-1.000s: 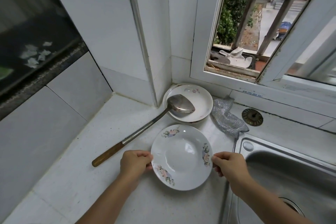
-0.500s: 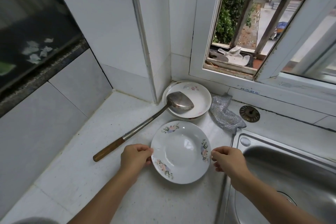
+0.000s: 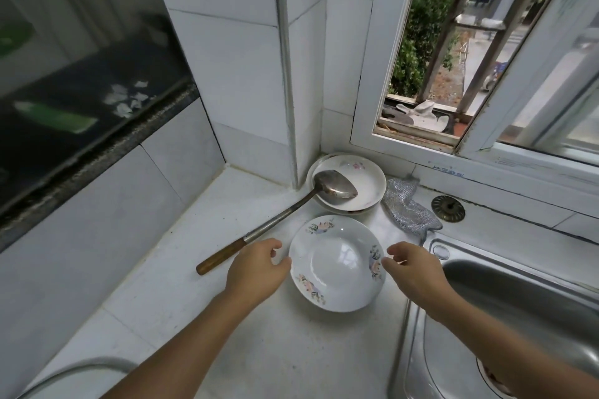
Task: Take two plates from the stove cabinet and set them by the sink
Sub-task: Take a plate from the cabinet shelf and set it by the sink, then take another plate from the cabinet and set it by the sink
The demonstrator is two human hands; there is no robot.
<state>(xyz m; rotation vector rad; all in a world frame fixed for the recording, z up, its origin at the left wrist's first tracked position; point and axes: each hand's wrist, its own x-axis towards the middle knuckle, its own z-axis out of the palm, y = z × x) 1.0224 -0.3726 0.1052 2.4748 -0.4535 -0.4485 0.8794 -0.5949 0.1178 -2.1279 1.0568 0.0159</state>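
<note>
A white deep plate with flower prints [image 3: 337, 264] lies flat on the white counter [image 3: 181, 295], just left of the steel sink [image 3: 518, 301]. My left hand [image 3: 256, 269] hovers at its left rim with fingers spread, and my right hand [image 3: 411, 269] is at its right rim, fingers apart. Neither hand grips the plate. Whether a second plate lies under it I cannot tell.
Behind the plate, in the corner under the window [image 3: 453, 52], stands a stack of white dishes [image 3: 366, 188] with a metal spatula [image 3: 335, 188] resting in it, its wooden handle [image 3: 220, 257] reaching toward my left hand. A silver scouring cloth [image 3: 408, 207] and a brass drain plug [image 3: 448, 203] lie nearby.
Both hands have let go of the plate's rim and opened, drawing slightly away from it. The plate stays flat on the counter.
</note>
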